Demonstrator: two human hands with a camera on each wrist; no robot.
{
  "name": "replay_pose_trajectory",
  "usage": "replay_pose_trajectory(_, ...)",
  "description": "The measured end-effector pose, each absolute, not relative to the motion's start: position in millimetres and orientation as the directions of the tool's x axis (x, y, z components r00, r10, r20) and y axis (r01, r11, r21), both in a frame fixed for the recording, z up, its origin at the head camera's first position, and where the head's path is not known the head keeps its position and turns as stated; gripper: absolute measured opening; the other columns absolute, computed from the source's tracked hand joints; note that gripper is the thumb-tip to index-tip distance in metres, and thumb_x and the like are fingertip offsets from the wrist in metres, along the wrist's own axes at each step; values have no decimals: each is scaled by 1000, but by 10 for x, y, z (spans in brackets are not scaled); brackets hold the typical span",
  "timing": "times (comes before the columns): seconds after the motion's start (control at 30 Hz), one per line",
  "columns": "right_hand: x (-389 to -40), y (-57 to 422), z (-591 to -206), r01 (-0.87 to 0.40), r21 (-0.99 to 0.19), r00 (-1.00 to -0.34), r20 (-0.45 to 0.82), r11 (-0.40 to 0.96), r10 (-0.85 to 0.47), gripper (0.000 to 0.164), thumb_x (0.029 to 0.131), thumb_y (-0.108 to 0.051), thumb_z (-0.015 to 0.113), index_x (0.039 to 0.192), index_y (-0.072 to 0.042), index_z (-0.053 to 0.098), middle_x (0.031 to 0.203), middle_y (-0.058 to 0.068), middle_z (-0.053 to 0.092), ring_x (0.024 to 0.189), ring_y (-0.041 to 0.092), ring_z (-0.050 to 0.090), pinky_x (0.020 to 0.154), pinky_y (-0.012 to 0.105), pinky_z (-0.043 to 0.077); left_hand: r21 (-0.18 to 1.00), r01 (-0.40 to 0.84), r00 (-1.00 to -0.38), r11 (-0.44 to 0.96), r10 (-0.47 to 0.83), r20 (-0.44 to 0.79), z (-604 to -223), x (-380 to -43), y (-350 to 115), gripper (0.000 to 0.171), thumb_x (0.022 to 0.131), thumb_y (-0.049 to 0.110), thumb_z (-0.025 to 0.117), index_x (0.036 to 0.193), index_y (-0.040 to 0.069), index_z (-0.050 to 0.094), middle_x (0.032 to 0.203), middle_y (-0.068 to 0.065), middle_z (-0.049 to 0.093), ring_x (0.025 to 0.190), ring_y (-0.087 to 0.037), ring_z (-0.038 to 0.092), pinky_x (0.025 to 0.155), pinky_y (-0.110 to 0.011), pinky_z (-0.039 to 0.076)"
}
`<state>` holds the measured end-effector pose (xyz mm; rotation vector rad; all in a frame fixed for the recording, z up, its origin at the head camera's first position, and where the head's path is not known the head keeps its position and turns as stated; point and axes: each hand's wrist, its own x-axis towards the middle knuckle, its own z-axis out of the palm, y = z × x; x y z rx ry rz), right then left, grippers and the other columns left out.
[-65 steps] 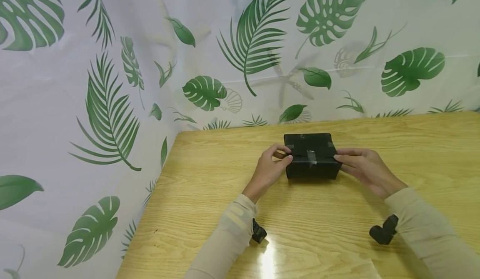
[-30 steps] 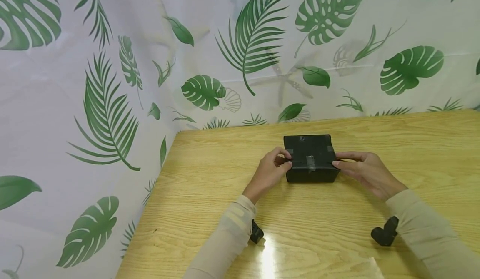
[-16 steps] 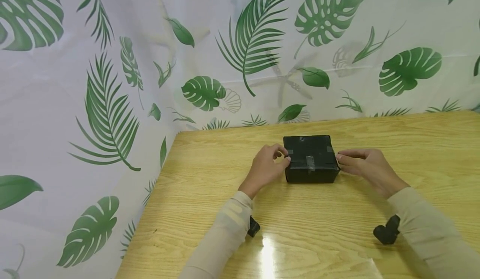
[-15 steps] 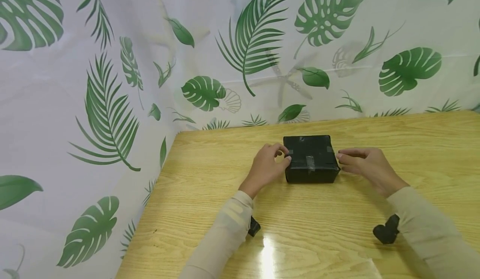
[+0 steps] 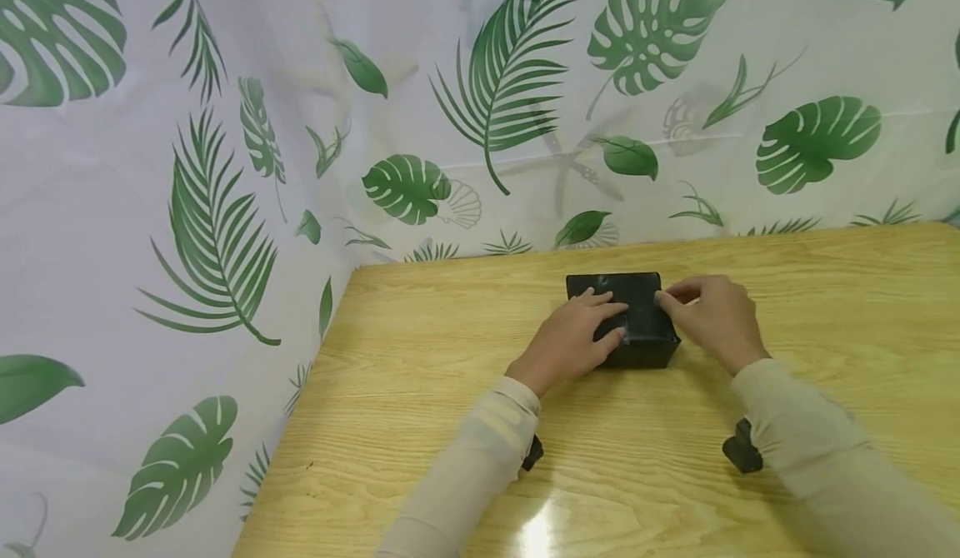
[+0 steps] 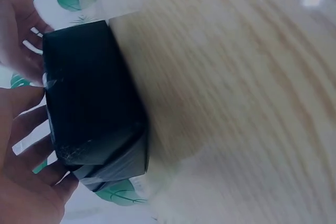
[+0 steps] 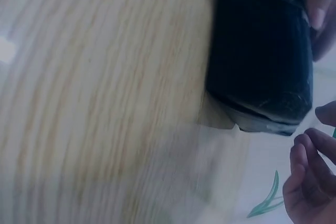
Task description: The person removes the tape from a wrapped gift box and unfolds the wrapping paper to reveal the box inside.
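Note:
A black-wrapped box (image 5: 637,354) with strips of clear tape stands on the wooden table. My left hand (image 5: 572,339) lies over the left part of its top, fingers spread and pressing on the wrapping. My right hand (image 5: 715,316) is at the upper right edge, thumb tip right at the top surface and fingers bent. In the right wrist view, the right hand's thumb and fingers (image 7: 310,153) stand apart beside the taped end of the box (image 7: 257,45). The left wrist view shows the folded, taped end of the wrapping (image 6: 118,161). Part of the box top is hidden under the left hand.
The wooden table (image 5: 420,350) runs back to a white curtain (image 5: 525,208) printed with green leaves. Another stretch of curtain closes off the left side. Black wrist devices (image 5: 742,447) hang from both sleeves.
My left hand has moved from the box's left edge onto its top, fingers spreading. My right hand has shifted up and inward to the upper right edge. The box stays in nearly the same place.

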<state>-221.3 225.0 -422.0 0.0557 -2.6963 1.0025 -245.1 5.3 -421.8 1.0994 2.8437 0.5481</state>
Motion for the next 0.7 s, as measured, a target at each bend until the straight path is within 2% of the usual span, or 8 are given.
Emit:
replay_pose_trajectory(0.27, -2253, 2120, -4237, -100, -555, -951, 297, 826, 84, 36, 95, -30, 72, 99, 4, 78, 88, 20, 74, 74, 36, 68, 60, 52, 54, 247, 659, -744, 710, 663, 79, -4212, -2425, 76, 41, 107, 36, 53, 144, 20, 60, 154, -4, 48, 147, -24, 36, 120, -35, 29)
replay_pose_trajectory(0.5, -2262, 2106, -4264, -96, -552, -942, 319, 828, 103, 28, 93, -22, 73, 95, 6, 78, 86, 21, 74, 71, 38, 68, 56, 51, 54, 236, 663, -741, 710, 668, 73, -4203, -2414, 99, 41, 107, 37, 53, 143, 20, 60, 152, -4, 49, 146, -24, 38, 119, -34, 31)
replay_pose_trajectory(0.7, -2274, 2120, -4228, -104, -563, -949, 303, 820, 87, 30, 94, -22, 71, 96, 7, 78, 88, 22, 74, 73, 38, 69, 58, 52, 54, 236, 652, -749, 720, 659, 58, -4162, -2412, 98, 40, 107, 36, 53, 142, 21, 61, 152, -4, 49, 146, -24, 37, 119, -36, 31)
